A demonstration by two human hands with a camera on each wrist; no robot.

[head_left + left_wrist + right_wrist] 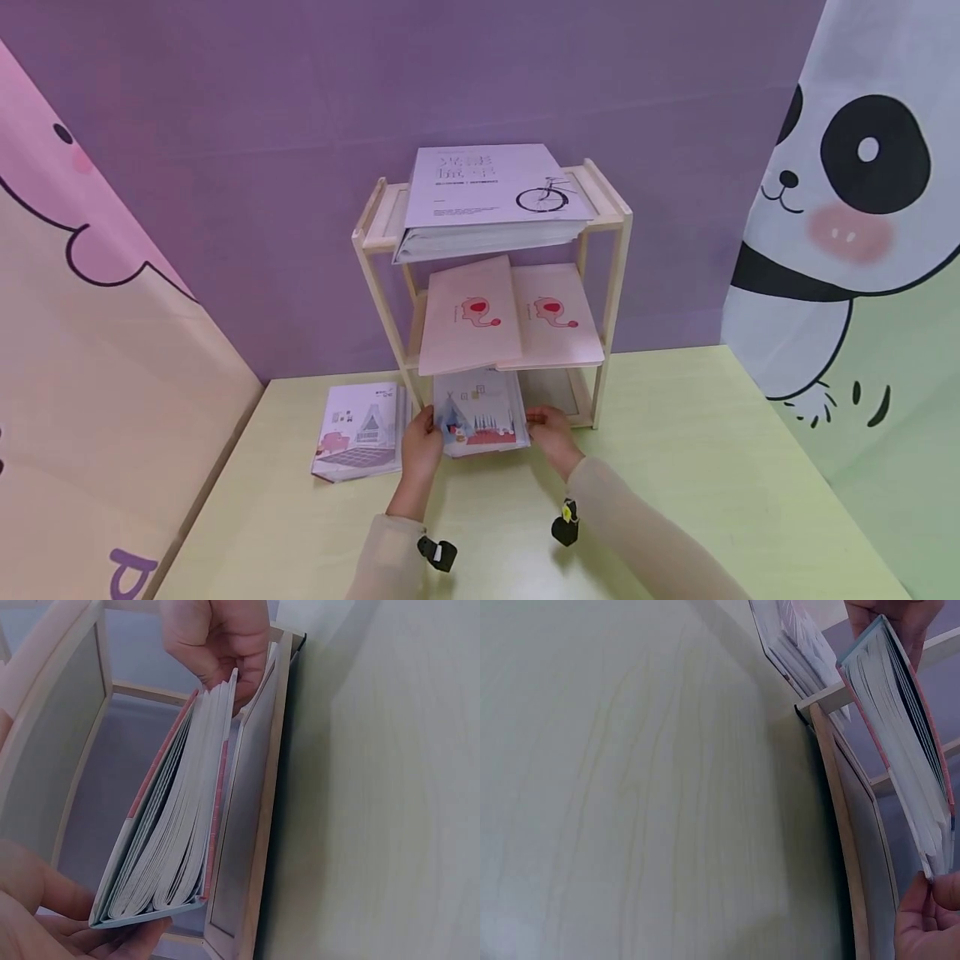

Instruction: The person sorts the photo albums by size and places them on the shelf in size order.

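A thick book (480, 412) with a tent drawing on its cover is held between both hands at the bottom shelf of a small wooden rack (617, 292). My left hand (422, 446) grips its left side, thumb on top and fingers below. At the opposite side my right hand (551, 435) pinches the edge. In the left wrist view the book's page block (176, 817) faces the camera, tilted over the shelf panel (251, 802). The book's far end sits inside the rack, hidden under the middle shelf.
Two pink elephant booklets (471, 321) overlap on the middle shelf and jut forward. A large thick bicycle-cover book (495, 187) overhangs the top shelf. Left of the rack, another illustrated book (360, 433) lies on the table (675, 467). A purple wall backs the rack.
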